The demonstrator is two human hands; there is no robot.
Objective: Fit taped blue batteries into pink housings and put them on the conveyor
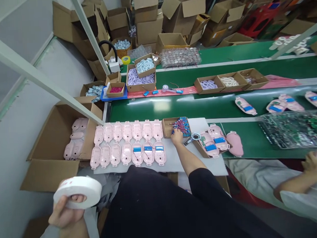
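**A:** The fingers point(74, 198) of the left hand point(64, 214) are curled shut on a white tape roll point(79, 189). One is tucked into its core, and the roll sits low and well off the surface point(214, 165).

**B:** And the right hand point(176, 136)?

**A:** It is stretched out to the small box point(167, 125) of blue battery packs point(183, 125), with the fingertips down among them at the near edge. I cannot tell whether they have closed on a pack.

**B:** What could go wrong from here?

**A:** The packs lie heaped with thin leads crossing, so I'd judge that lifting one could drag its neighbours over the box wall. The forearm also runs just beside the end of the pink shells point(128, 142), and a sideways sweep might knock one askew. The roll hangs beyond the surface's edge, so a slack grip would drop it.

**B:** Which way does the roll point?

**A:** It is a flat ring, tipped so the broad band faces up and the core opens toward the camera. Its widest span runs left to right. The shells lie in two rows, their long axes running away from the person toward the green belt point(199, 103).
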